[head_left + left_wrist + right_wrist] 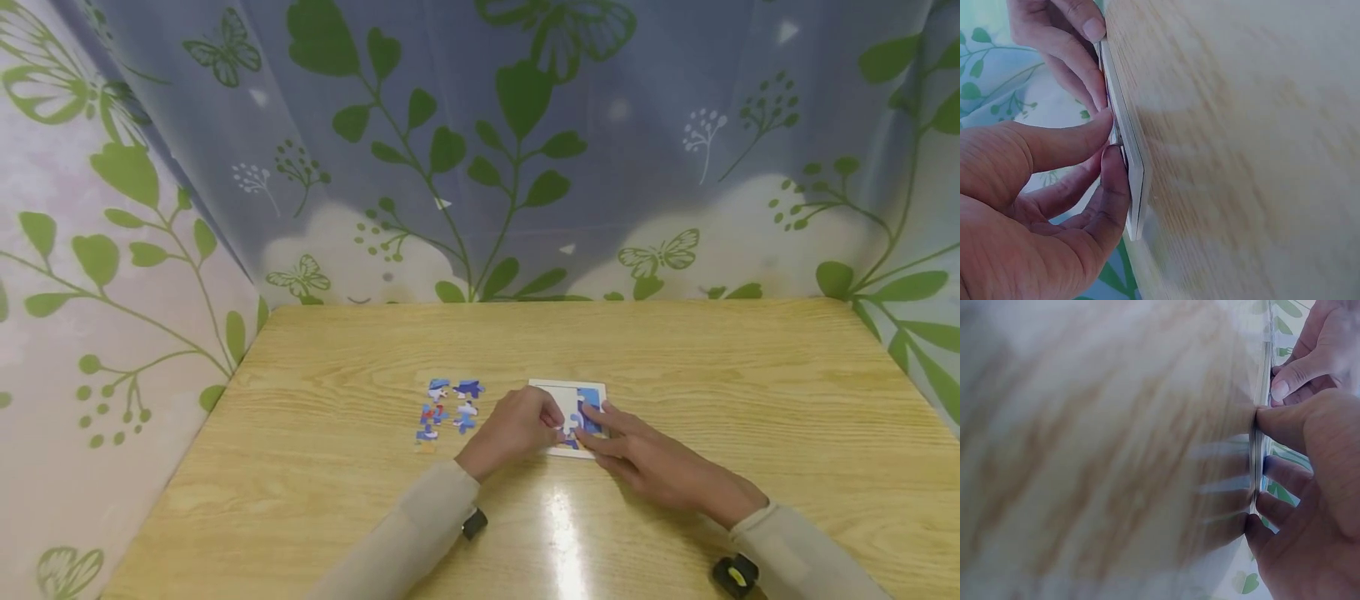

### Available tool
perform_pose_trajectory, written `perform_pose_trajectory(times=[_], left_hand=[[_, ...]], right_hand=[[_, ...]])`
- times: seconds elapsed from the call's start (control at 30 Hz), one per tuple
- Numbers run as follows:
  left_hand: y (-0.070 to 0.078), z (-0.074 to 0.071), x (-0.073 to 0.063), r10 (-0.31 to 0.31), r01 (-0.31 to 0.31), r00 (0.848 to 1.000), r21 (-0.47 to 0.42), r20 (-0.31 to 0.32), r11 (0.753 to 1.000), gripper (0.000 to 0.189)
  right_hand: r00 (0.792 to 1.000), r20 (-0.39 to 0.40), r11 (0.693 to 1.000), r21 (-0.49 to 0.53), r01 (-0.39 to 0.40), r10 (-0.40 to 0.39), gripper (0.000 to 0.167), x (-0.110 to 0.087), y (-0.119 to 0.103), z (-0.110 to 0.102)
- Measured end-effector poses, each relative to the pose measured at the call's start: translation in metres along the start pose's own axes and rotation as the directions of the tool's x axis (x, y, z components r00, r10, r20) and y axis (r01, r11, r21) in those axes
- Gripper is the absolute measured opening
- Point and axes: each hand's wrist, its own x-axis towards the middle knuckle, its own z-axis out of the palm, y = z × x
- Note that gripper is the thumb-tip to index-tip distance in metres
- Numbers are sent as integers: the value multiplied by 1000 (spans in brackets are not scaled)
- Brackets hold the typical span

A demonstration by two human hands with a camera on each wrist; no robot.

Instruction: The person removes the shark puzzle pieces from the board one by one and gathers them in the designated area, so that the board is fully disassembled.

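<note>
A small jigsaw puzzle board [566, 385] with a white border lies on the table, blue picture pieces [592, 395] filling its right side. Over its lower middle, my left hand [521, 421] bends its fingers and pinches a puzzle piece [570, 423] between thumb and index finger, close against the board. The piece is mostly hidden by the fingertips. My right hand [652, 458] rests on the board's right part with fingers fairly straight. In the right wrist view its thumb and fingertips touch the board's edge [1252, 469].
Left of the board lie several loose puzzle pieces [467, 410] in two rough columns. The wood-grain table [322, 500] ends at a patterned curtain [480, 167] behind and at the sides. Each wrist carries a small black device [474, 523].
</note>
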Motion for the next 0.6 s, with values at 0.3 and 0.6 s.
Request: perform_pose_trajectory(times=[0.3,0.6], left_hand=[[0,1,1,-37,37,999,-19,2,999,20],[1,-1,1,-52,52,998,-26,26,998,16]], right_hand=[[1000,14,1000,9,-6,6,44,0,1,0],[999,39,1000,15,-27,27,46,-1,2,-1]])
